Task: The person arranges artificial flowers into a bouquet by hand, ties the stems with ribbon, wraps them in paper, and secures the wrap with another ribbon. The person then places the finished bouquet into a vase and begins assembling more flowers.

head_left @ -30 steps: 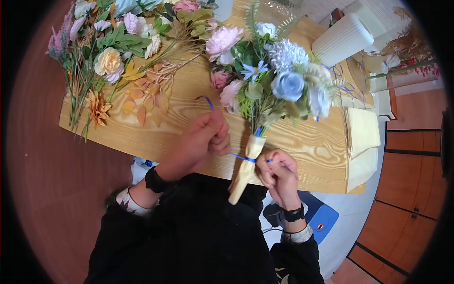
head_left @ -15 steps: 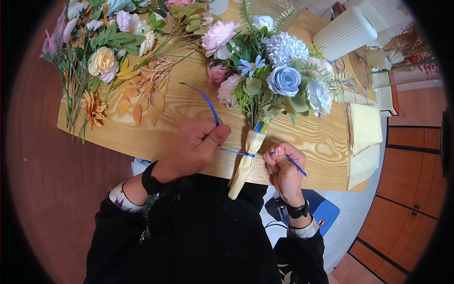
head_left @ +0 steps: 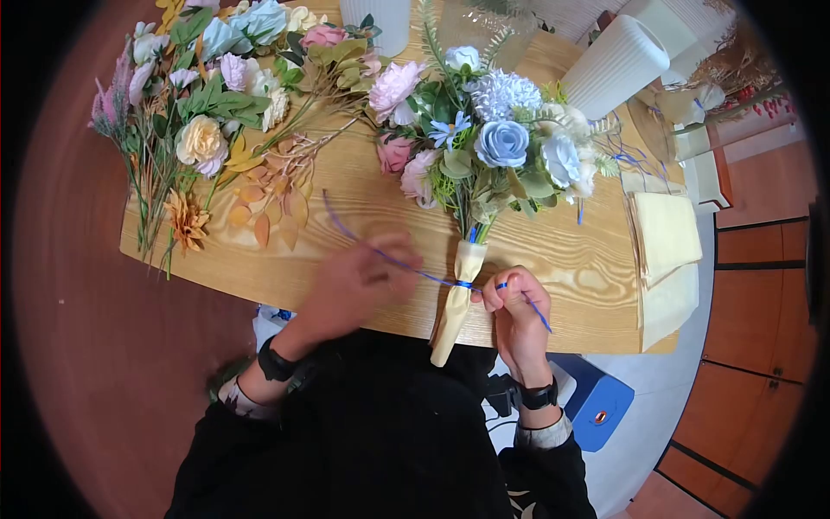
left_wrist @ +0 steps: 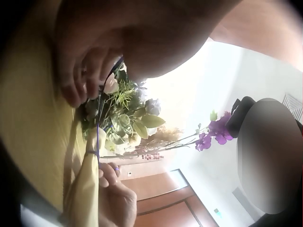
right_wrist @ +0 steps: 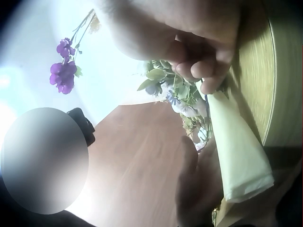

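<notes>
A bouquet [head_left: 497, 143] of blue, pink and white flowers lies on the table, its stems wrapped in cream paper [head_left: 451, 320]. Blue ribbon [head_left: 464, 285] circles the wrap, one tail running left across the blurred left hand [head_left: 359, 285], whose fingers look loosely bent without gripping it. Right of the wrap, the right hand [head_left: 521, 316] pinches the other tail, which crosses a finger and hangs beyond the thumb. The left wrist view shows the ribbon passing beside the left hand's fingers [left_wrist: 83, 78]; the right wrist view shows the right hand [right_wrist: 203, 52] at the top of the wrap [right_wrist: 236, 146].
Loose flowers and leafy stems [head_left: 203, 143] cover the table's left side. A ribbed white vase [head_left: 616, 67] leans at the back right, beside a clear glass vessel [head_left: 488, 30]. Folded cream sheets [head_left: 666, 238] lie at the right edge, with loose blue ribbon [head_left: 635, 156] behind them.
My left hand has loosened its grip on the ribbon, whose left tail now curves slackly across it. The right hand keeps its pinch, a little nearer the wrap than half a second ago.
</notes>
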{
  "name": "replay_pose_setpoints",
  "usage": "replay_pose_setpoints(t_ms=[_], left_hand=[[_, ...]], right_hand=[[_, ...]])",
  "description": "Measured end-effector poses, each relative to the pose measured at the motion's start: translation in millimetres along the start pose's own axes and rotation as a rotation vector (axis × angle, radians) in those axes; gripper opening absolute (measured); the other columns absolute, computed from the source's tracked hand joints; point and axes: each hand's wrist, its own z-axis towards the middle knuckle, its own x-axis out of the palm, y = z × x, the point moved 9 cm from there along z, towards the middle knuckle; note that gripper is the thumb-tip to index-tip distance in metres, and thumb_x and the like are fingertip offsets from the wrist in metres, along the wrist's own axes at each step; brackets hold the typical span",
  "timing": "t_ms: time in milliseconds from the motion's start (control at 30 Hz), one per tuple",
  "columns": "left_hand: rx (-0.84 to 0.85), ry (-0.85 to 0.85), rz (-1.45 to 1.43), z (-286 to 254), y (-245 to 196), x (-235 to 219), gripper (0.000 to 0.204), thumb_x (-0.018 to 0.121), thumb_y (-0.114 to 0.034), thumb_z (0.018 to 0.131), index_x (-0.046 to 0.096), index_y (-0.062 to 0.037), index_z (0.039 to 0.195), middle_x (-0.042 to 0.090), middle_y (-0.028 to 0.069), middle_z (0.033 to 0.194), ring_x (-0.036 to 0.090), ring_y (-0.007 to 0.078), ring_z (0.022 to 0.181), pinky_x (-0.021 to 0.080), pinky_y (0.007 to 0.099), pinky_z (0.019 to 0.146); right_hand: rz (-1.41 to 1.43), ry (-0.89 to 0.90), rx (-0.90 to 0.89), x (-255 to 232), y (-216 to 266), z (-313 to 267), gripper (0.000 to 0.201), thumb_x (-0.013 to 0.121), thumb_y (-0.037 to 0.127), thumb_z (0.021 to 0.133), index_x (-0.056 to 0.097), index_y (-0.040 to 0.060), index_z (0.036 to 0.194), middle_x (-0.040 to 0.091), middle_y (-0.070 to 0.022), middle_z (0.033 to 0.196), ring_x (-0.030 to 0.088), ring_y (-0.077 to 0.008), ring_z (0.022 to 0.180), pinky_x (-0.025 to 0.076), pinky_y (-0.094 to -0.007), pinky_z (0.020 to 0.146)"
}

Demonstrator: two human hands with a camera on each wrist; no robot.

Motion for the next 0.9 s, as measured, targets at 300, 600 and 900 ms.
replay_pose_setpoints(t_ms=[300,600,900], left_hand=[[0.206,0.19,0.109,0,8,36,0.023,0.054,-0.009,0.088,0.058,0.0038,0.106,0.063,0.0079,0.093,0.058,0.0111,0.078,0.047,0.023,0.07],[0.224,0.138,-0.086,0,-3,43,0.019,0.054,-0.005,0.087,0.059,0.0043,0.102,0.062,0.0075,0.098,0.058,0.011,0.082,0.047,0.0239,0.071],[0.311,0.112,0.052,-3,-20,41,0.012,0.055,-0.004,0.085,0.064,0.0037,0.087,0.064,0.008,0.081,0.06,0.013,0.082,0.046,0.0251,0.074]], right_hand=[[-0.011,0.046,0.021,4,-7,1,0.026,0.043,0.022,0.094,0.048,-0.0001,0.083,0.041,-0.0024,0.07,0.041,-0.0121,0.067,0.042,-0.033,0.08],[-0.032,0.037,0.055,4,-8,1,0.026,0.041,0.021,0.095,0.049,-0.0007,0.083,0.042,-0.0032,0.069,0.043,-0.0127,0.069,0.041,-0.0321,0.081],[-0.045,0.038,0.069,7,-6,2,0.026,0.042,0.021,0.095,0.049,-0.0006,0.082,0.043,-0.0033,0.069,0.044,-0.0128,0.069,0.042,-0.0313,0.079]])
